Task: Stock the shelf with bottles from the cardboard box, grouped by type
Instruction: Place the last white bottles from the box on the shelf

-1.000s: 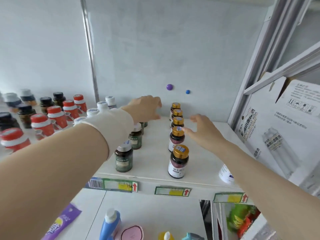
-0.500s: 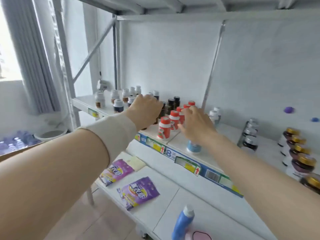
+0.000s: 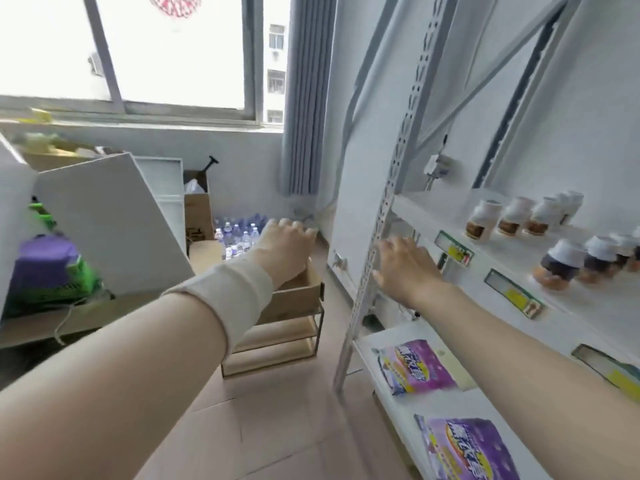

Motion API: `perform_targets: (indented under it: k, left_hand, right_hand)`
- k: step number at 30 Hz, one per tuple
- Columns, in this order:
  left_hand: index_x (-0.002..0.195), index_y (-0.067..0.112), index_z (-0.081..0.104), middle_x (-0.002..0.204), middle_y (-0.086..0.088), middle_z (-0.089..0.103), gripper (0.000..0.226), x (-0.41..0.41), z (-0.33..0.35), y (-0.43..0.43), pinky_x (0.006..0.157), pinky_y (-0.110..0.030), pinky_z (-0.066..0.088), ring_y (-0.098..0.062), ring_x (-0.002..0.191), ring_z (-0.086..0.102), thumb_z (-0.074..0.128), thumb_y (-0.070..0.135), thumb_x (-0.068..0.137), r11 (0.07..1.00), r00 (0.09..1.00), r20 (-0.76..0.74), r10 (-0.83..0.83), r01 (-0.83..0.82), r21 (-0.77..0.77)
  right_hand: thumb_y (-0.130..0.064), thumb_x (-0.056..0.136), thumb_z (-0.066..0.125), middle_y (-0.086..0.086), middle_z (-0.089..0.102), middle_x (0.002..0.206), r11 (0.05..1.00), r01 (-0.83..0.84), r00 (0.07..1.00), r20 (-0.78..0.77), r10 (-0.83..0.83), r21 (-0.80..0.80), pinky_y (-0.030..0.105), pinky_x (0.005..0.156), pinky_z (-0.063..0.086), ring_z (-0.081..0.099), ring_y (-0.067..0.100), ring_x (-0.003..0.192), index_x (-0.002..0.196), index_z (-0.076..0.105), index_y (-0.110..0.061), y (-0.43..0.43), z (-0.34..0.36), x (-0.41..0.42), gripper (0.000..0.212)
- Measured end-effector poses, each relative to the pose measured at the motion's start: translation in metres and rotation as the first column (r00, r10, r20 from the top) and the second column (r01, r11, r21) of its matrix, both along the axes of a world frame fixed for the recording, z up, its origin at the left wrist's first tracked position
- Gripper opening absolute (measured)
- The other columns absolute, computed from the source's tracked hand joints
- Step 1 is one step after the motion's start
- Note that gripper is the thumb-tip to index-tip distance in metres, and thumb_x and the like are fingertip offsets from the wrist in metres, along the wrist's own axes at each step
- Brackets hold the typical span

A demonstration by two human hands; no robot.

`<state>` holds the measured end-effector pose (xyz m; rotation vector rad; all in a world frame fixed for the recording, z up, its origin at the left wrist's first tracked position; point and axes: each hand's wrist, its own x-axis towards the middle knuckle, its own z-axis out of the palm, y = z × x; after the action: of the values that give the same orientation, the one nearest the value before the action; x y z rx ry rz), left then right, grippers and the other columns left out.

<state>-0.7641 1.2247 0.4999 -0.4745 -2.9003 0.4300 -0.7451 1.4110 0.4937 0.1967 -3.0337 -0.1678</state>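
Both of my hands are stretched out in front of me and hold nothing. My left hand (image 3: pixel 287 244) hovers palm down over a wooden crate, its fingers loosely bent. My right hand (image 3: pixel 403 263) is spread with straight fingers beside the shelf's perforated upright (image 3: pixel 381 216). On the white shelf (image 3: pixel 450 223) at the right stand a row of white-capped brown bottles (image 3: pixel 512 216) and, nearer, a row of dark bottles with white caps (image 3: pixel 561 263). A white cardboard box flap (image 3: pixel 110 223) rises at the left; what lies inside that box is hidden.
A wooden stacked crate (image 3: pixel 287 323) stands on the floor below my left hand. Water bottles (image 3: pixel 239 230) sit on the floor by the grey curtain (image 3: pixel 304 98). Purple snack bags (image 3: pixel 415 365) lie on the lower shelf. A purple-and-green pack (image 3: pixel 48 271) rests at the far left.
The view has swung far to the left, from the stocked bottle rows to the shelf's left end, the window and the floor. Both hands stayed outstretched and hold nothing.
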Motion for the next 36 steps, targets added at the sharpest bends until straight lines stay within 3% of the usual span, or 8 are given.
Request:
perform_targets:
  k: [4, 11, 18, 25, 29, 33, 36]
  left_hand:
    - [0.141, 0.011, 0.031, 0.135, -0.012, 0.048, 0.055, -0.068, -0.044, -0.037, 0.104, -0.039, 0.035, -0.030, 0.127, 0.045, 0.054, 0.026, 0.093, 0.998, 0.994, 0.088, 0.062, -0.061, -0.010]
    - [0.128, 0.009, 0.044, 0.128, -0.012, 0.053, 0.039, -0.216, -0.112, -0.058, 0.098, -0.037, 0.038, -0.028, 0.120, 0.049, 0.051, 0.023, 0.093, 0.990, 0.972, 0.190, 0.141, -0.141, -0.012]
    - [0.129, 0.012, 0.045, 0.125, -0.010, 0.054, 0.040, -0.326, -0.198, -0.078, 0.094, -0.035, 0.041, -0.028, 0.116, 0.051, 0.049, 0.032, 0.094, 0.945, 0.868, 0.437, 0.234, -0.309, 0.107]
    - [0.125, 0.014, 0.046, 0.121, -0.008, 0.056, 0.039, -0.416, -0.305, -0.115, 0.089, -0.034, 0.043, -0.027, 0.112, 0.053, 0.052, 0.034, 0.092, 0.882, 0.735, 0.611, 0.293, -0.455, 0.124]
    - [0.128, 0.013, 0.044, 0.127, -0.009, 0.053, 0.041, -0.470, -0.376, -0.126, 0.092, -0.036, 0.044, -0.028, 0.117, 0.051, 0.051, 0.032, 0.093, 0.837, 0.656, 0.718, 0.233, -0.511, 0.195]
    - [0.129, 0.011, 0.045, 0.129, -0.010, 0.053, 0.040, -0.510, -0.442, -0.143, 0.092, -0.037, 0.045, -0.029, 0.117, 0.051, 0.050, 0.027, 0.092, 0.799, 0.517, 0.828, 0.215, -0.581, 0.155]
    - [0.127, 0.011, 0.045, 0.127, -0.009, 0.053, 0.036, -0.544, -0.487, -0.158, 0.091, -0.036, 0.044, -0.029, 0.115, 0.051, 0.047, 0.024, 0.094, 0.773, 0.480, 0.848, 0.224, -0.617, 0.145]
  right_hand:
    - [-0.033, 0.093, 0.044, 0.013, 0.039, 0.139, 0.997, -0.074, 0.994, 0.085, 0.072, 0.025, 0.041, 0.106, 0.032, 0.037, 0.031, 0.128, 0.137, 0.035, -0.009, -0.033, -0.046, -0.079, 0.051]
    - [-0.036, 0.094, 0.043, 0.012, 0.039, 0.138, 0.989, -0.147, 0.972, 0.184, 0.144, 0.003, 0.040, 0.103, 0.032, 0.036, 0.029, 0.129, 0.138, 0.032, -0.010, -0.048, -0.121, -0.237, 0.052]
    - [-0.036, 0.095, 0.041, 0.010, 0.043, 0.135, 0.977, -0.214, 0.901, 0.386, 0.200, -0.008, 0.038, 0.103, 0.036, 0.040, 0.027, 0.124, 0.133, 0.037, -0.012, -0.048, -0.201, -0.371, 0.046]
    - [-0.037, 0.095, 0.041, 0.009, 0.044, 0.134, 0.961, -0.276, 0.804, 0.546, 0.235, -0.007, 0.035, 0.097, 0.037, 0.042, 0.027, 0.122, 0.135, 0.036, -0.013, -0.093, -0.294, -0.475, 0.046]
    - [-0.036, 0.096, 0.040, 0.008, 0.044, 0.134, 0.978, -0.208, 0.721, 0.672, 0.167, -0.020, 0.035, 0.101, 0.038, 0.041, 0.027, 0.124, 0.137, 0.034, -0.012, -0.119, -0.363, -0.522, 0.048]
    - [-0.036, 0.096, 0.041, 0.008, 0.043, 0.136, 0.994, -0.086, 0.643, 0.758, 0.109, -0.069, 0.036, 0.100, 0.038, 0.040, 0.027, 0.126, 0.137, 0.033, -0.013, -0.142, -0.417, -0.571, 0.048]
    - [-0.035, 0.094, 0.045, 0.007, 0.043, 0.138, 0.990, 0.052, 0.595, 0.801, 0.075, -0.131, 0.036, 0.101, 0.036, 0.039, 0.027, 0.129, 0.138, 0.034, -0.013, -0.155, -0.457, -0.607, 0.051]
